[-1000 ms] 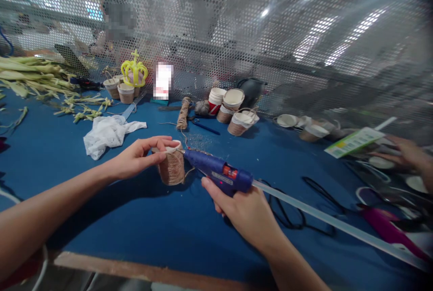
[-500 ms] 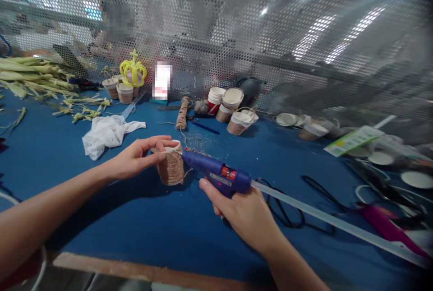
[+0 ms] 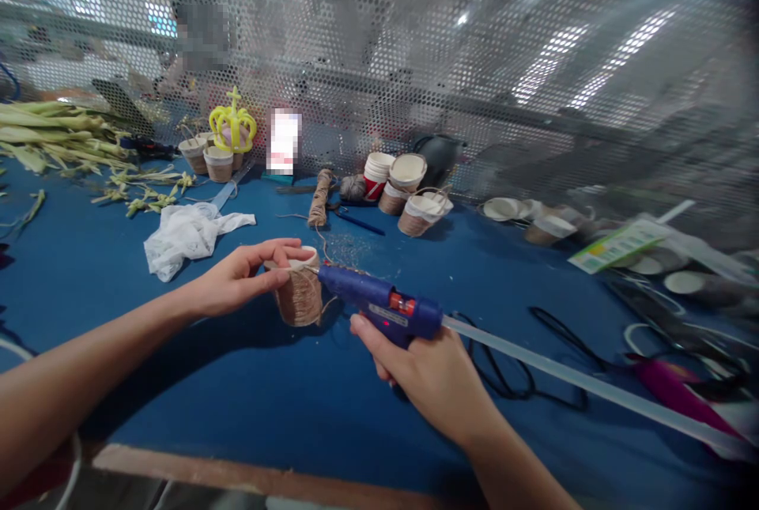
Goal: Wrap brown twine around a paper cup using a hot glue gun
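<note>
My left hand (image 3: 246, 277) grips the rim of a paper cup (image 3: 300, 296) wrapped in brown twine, with fingers over the top edge and thumb on the near side. My right hand (image 3: 418, 364) is closed around the handle of a blue glue gun (image 3: 368, 296). Its nozzle points left and meets the cup near the rim, or lies very close to it. A long clear glue stick (image 3: 551, 364) sticks out of the gun's back toward the lower right. From the cup, loose twine runs up to a twine bundle (image 3: 321, 200) behind it.
White crumpled plastic (image 3: 183, 237) lies to the left, with pale green husks (image 3: 53, 134) beyond. Twine-wrapped cups (image 3: 421, 213) stand at the back beside a grey yarn ball (image 3: 353, 187). A black cable (image 3: 510, 391) loops at right. A perforated metal screen (image 3: 356, 43) borders the blue table (image 3: 249, 407).
Almost nothing differs. Both hands, the cup and the glue gun stay practically in place, with only a slight shift of the view.
</note>
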Demonstrator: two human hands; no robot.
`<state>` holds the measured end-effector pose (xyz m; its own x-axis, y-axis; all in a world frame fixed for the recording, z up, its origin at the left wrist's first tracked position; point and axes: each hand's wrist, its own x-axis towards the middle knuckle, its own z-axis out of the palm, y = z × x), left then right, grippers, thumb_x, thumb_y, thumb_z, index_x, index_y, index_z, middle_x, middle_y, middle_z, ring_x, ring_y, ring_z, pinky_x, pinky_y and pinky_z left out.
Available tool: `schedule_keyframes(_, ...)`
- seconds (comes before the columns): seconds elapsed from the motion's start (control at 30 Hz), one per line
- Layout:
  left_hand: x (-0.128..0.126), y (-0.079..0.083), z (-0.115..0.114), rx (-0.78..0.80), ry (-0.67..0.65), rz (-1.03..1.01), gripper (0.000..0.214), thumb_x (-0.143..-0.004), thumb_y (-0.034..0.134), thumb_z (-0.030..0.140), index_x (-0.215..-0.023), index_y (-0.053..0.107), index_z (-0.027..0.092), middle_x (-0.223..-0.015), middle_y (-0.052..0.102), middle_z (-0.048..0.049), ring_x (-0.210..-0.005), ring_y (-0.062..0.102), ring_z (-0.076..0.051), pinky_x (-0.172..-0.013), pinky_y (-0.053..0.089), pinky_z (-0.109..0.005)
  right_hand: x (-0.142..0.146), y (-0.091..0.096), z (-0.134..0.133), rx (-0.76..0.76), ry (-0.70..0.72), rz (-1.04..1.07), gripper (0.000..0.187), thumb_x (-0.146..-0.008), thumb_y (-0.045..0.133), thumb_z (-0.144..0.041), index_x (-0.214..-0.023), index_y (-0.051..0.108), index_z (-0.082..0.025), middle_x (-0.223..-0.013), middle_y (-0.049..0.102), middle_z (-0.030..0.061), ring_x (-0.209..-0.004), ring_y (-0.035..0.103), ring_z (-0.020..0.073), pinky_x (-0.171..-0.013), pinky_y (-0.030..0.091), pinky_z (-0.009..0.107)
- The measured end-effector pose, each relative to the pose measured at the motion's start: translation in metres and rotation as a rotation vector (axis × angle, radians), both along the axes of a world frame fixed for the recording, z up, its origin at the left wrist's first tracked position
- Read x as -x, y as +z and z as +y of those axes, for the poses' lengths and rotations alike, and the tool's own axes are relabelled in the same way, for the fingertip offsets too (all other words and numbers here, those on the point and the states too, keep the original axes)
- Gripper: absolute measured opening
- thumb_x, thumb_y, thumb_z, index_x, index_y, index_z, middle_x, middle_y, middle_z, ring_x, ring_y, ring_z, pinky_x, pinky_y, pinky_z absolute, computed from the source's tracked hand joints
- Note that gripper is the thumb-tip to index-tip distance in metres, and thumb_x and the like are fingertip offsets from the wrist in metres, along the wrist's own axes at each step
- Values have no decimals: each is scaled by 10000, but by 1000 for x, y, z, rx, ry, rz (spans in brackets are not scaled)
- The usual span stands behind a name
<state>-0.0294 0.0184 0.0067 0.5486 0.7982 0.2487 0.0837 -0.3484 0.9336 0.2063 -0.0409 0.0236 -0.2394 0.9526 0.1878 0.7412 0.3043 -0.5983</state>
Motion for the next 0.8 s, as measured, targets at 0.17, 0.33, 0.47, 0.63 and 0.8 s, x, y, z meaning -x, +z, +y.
schedule_keyframes(0.17, -1, 1, -1, 39, -16, -10, 262, -860, 508, 338, -1022, 582, 146, -1314, 507, -139, -1345, 263, -264, -1038, 297, -456, -3, 3, 3, -5, 11, -20, 310, -835, 486, -344, -608, 636, -195, -402, 537, -27, -383, 535, 126, -468, 451, 253)
schedule_keyframes(0.33, 0, -2, 0, 25, -22, -10, 229, -868, 499, 310, -997, 578, 139, -1324, 494, -142, -1351, 249, -248, -1044, 289, -446, -9, 2, 5, -42, 67, -52, 320, -852, 453, -313, -639, 660, -194, -423, 549, -17, -398, 534, 128, -494, 453, 265)
schedule_keyframes(0.47, 1, -2, 1, 9, -17, 2, 175, -872, 494, 287, -913, 584, 143, -1310, 511, -130, -1354, 242, -239, -1056, 269, -441, -7, 3, 2, -1, 34, -20, 334, -845, 473, -332, -584, 633, -199, -417, 546, -22, -399, 537, 123, -505, 470, 259)
schedule_keyframes(0.63, 1, -3, 1, 13, -14, -13, 164, -870, 499, 292, -874, 574, 147, -1274, 543, -131, -1355, 238, -238, -1045, 285, -445, -6, 3, 2, -26, 77, -34, 355, -850, 450, -334, -593, 655, -198, -411, 546, -13, -400, 539, 129, -491, 472, 260)
schedule_keyframes(0.8, 0, -3, 1, 47, -1, -39, 194, -851, 526, 324, -759, 531, 153, -1225, 571, -131, -1347, 253, -255, -1030, 301, -445, -7, 1, 2, -39, 65, -34, 345, -850, 444, -340, -644, 679, -195, -415, 549, -12, -401, 534, 129, -470, 465, 253)
